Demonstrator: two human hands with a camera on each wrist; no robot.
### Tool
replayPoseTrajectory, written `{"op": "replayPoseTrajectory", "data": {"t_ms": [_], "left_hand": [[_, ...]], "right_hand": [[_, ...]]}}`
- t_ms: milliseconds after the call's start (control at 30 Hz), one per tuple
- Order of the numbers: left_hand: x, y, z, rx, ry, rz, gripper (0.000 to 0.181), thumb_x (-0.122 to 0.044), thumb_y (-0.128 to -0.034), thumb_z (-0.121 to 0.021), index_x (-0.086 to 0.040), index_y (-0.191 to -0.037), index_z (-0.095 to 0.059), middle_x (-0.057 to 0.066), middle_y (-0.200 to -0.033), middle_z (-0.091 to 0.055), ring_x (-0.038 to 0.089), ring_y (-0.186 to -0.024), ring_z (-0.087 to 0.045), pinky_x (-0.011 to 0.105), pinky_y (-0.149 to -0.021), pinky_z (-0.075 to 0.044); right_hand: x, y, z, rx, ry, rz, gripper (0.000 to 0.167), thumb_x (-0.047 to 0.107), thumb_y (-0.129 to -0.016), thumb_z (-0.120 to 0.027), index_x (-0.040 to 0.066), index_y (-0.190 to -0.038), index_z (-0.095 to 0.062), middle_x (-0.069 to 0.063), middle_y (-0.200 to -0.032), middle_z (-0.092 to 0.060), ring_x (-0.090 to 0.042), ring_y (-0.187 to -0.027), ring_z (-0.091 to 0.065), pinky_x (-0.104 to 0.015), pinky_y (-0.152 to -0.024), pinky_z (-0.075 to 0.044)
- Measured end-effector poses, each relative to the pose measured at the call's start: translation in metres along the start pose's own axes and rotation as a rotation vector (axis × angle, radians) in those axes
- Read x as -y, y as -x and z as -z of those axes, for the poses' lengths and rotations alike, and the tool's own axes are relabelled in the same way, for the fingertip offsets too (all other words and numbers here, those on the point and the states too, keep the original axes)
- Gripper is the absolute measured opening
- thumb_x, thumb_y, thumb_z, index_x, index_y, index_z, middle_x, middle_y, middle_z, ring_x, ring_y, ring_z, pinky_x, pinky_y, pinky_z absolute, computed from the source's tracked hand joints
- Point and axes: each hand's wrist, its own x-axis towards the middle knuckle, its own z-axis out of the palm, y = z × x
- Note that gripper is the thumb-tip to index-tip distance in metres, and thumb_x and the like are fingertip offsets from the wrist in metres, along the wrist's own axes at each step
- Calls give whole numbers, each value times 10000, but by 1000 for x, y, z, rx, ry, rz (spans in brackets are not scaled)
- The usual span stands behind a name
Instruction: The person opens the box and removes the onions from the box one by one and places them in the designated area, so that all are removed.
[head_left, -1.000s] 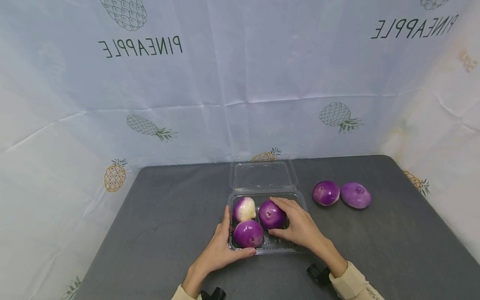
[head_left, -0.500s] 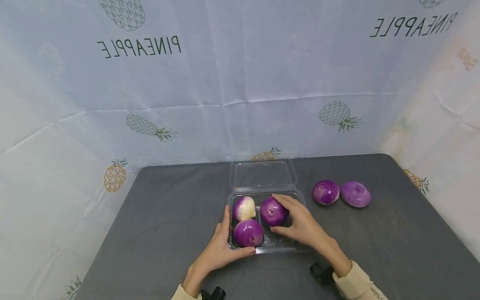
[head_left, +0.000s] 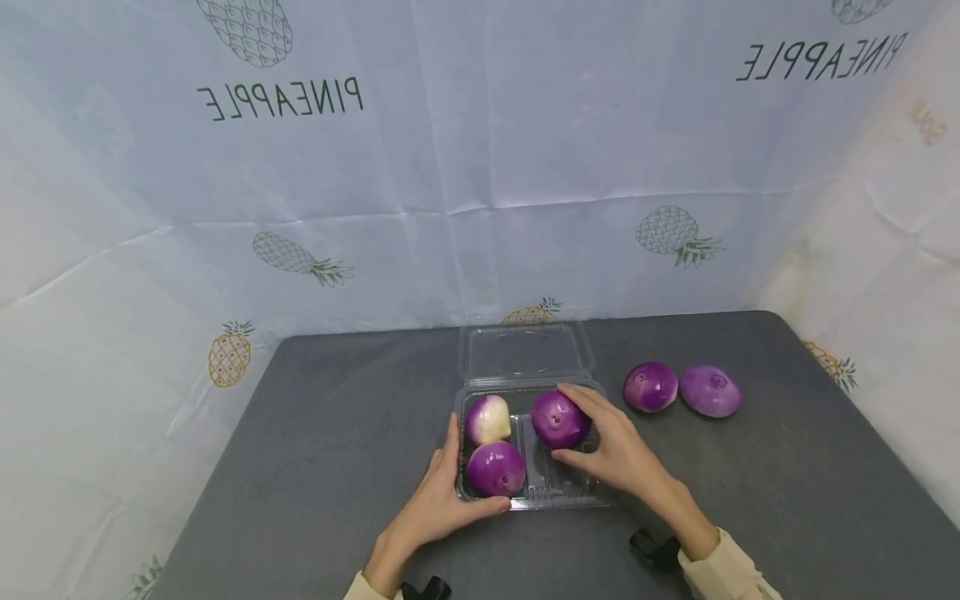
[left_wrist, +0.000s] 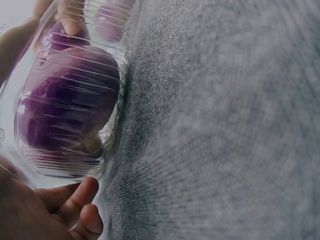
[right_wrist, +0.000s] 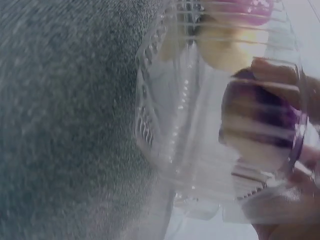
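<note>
In the head view my right hand [head_left: 615, 437] grips a glossy red onion [head_left: 560, 419] between thumb and fingers, over the right part of an open clear plastic clamshell container [head_left: 566, 502]. The right wrist view shows this onion [right_wrist: 255, 120] through the clear wall. My left hand [head_left: 442, 487] holds the container's near left corner, thumb along the front rim and fingers along the left side. Two onions sit in its left part: one with a white end [head_left: 487, 419] behind, a purple one [head_left: 496, 469] in front.
Two more red onions lie on the dark grey table [head_left: 360, 433] right of the container, a darker one [head_left: 650, 387] and a paler one [head_left: 710, 391]. The clear lid [head_left: 525, 352] lies folded back behind the container. A pineapple-print curtain [head_left: 465, 158] hangs behind.
My right hand has moved a little to the right with its onion, widening the gap to the two left onions. My left hand and the container have stayed in place.
</note>
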Motion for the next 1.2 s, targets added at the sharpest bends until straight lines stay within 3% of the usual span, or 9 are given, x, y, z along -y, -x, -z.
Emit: {"op": "replayPoseTrajectory", "data": {"t_ms": [633,867,900,1000,1100,1133,1200], "left_hand": [[1,1,0,1,5,5,1381,-563,-717,-878,-207,-1657,69,219,-1679,-234,399,-1489,-362,708,-1105,-361],[1,1,0,2,2,6,1379,-562,-717,-877,-204,-1657,66,220,-1681,-226,409,-1508,-333,720,-1100,-357],[1,1,0,2,3,5,1378,-560,-717,-878,-202,-1657,64,222,-1680,-229,409,-1504,-338,721,-1097,-360],[1,0,0,3,5,4,1379,-557,-715,-880,-196,-1658,60,222,-1678,-234,405,-1501,-344,719,-1095,-364],[2,-1,0,6,10,-1,1379,-545,-718,-882,-193,-1657,64,233,-1665,-251,394,-1478,-376,705,-1089,-378],[2,-1,0,7,11,-3,1380,-542,-718,-883,-192,-1657,66,237,-1661,-255,390,-1472,-384,699,-1088,-382],[3,-2,0,9,13,-6,1381,-536,-720,-884,-193,-1656,71,241,-1657,-258,382,-1460,-399,687,-1088,-389]], "right_hand": [[-15,8,28,-122,47,29,874,105,-666,-955,29,-1434,-545,-193,-1389,-592,-402,-1206,-632,-588,-917,-554],[-19,11,44,-162,61,19,891,101,-662,-961,70,-1448,-542,-178,-1384,-599,-380,-1177,-640,-586,-887,-560],[-20,11,47,-170,71,15,894,107,-661,-963,75,-1449,-542,-174,-1381,-599,-373,-1170,-642,-567,-883,-565],[-24,14,55,-198,84,5,904,102,-656,-966,71,-1453,-542,-176,-1384,-592,-370,-1165,-639,-271,-948,-556],[-30,17,63,-232,96,-7,916,90,-643,-968,53,-1454,-542,-191,-1391,-582,-379,-1174,-619,-11,-975,-355],[-32,19,66,-240,85,-9,924,75,-639,-967,47,-1457,-539,-203,-1394,-574,-380,-1181,-608,38,-969,-286],[-37,21,72,-257,80,-19,934,51,-631,-964,42,-1460,-535,-218,-1392,-565,-301,-1193,-596,55,-957,-278]]}}
